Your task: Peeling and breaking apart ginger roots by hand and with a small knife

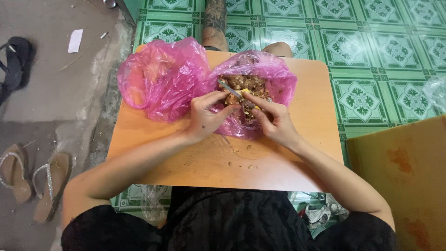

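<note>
While the left hand pinches a small yellowish piece over the open pink plastic bag of brown scraps, the right hand grips a thin metal knife against it. Both rest on a small orange wooden table, beside a second, crumpled pink plastic bag.

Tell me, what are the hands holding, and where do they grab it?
The right hand grips a small knife by its handle end, blade pointing up-left. The left hand pinches a small yellowish piece over the open pink bag; what it is cannot be told.
</note>
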